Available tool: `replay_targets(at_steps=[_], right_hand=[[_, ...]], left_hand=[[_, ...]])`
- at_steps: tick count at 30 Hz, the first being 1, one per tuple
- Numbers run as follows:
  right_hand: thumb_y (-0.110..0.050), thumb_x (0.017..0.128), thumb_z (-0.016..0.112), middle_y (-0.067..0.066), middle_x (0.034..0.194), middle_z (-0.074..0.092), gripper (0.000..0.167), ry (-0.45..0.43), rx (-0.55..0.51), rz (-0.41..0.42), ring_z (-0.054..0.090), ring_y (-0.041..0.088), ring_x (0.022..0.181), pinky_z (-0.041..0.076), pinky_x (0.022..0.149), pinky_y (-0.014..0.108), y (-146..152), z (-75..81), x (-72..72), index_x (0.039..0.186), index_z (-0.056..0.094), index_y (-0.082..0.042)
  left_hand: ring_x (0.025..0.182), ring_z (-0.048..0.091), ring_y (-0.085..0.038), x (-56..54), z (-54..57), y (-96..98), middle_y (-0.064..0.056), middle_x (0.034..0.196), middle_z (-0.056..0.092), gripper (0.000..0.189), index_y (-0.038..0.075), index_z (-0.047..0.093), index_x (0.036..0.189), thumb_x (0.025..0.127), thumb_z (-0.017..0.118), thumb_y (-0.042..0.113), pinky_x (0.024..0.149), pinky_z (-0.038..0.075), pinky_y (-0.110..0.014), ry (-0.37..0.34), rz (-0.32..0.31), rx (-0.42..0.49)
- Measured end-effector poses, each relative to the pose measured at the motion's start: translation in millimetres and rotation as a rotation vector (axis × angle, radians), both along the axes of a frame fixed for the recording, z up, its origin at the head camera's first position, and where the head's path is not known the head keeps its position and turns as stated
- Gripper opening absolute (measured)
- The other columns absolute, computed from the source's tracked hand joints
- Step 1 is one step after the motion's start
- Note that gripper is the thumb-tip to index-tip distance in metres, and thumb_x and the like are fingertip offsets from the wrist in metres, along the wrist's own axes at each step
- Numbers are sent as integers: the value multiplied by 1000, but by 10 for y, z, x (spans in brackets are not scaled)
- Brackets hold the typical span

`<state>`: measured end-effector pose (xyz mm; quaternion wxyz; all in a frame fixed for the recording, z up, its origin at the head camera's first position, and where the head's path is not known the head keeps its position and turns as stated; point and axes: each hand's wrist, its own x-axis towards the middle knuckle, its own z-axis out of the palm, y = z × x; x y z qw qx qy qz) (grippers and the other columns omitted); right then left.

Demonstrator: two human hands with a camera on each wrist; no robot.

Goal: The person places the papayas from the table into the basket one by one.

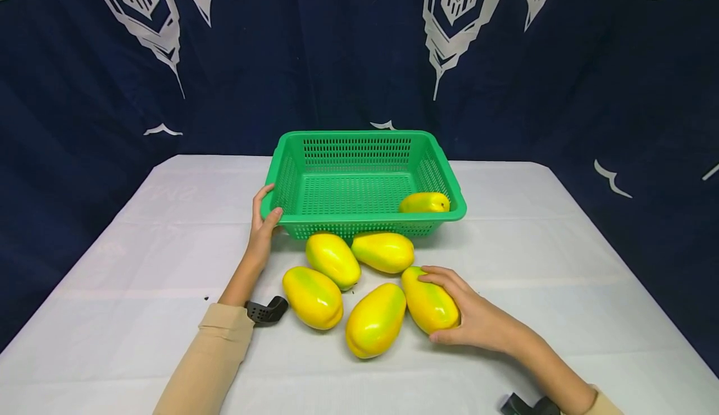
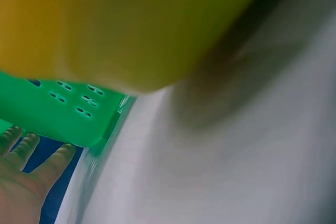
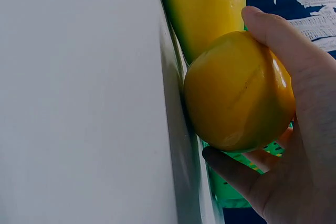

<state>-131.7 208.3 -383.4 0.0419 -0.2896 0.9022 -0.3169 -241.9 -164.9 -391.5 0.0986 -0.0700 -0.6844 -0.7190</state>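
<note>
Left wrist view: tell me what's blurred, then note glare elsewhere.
Left wrist: the nearest fruit is a dim, out-of-focus blur, with a soft shadow on the tablecloth; head: bright and mostly sharp, small highlights on the front fruit; right wrist: white glare streaks the right side of the held fruit.

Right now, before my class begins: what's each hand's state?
Left hand: open, fingers against the left side of the green basket.
Right hand: holding the rightmost yellow fruit outside the basket.
</note>
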Motion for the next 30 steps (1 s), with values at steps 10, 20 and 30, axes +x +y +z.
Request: replay_targets(at_steps=[10, 20, 30], right_hand=[[-36, 69, 74, -7, 142, 32, 73, 30, 4, -2, 40, 22, 125, 42, 89, 50, 1, 12, 13, 132, 36, -36], [-29, 69, 75, -10, 138, 38, 69, 96, -6, -11, 43, 12, 122, 44, 90, 43, 32, 78, 37, 128, 41, -35], [-20, 68, 75, -6, 140, 37, 69, 154, -91, -9, 33, -1, 127, 41, 93, 39, 123, 216, 43, 128, 43, -28]], left_hand=[[114, 37, -30, 2, 5, 4, -8, 139, 24, 56, 26, 19, 141, 89, 40, 25, 85, 38, -30, -5, 0, -1], [111, 39, -26, 6, -16, -2, -6, 140, 23, 56, 28, 20, 140, 88, 40, 27, 86, 36, -32, -6, 6, -19], [112, 37, -28, -2, -12, 4, -7, 140, 22, 56, 27, 20, 140, 87, 39, 28, 88, 36, -36, 5, 15, -34]])
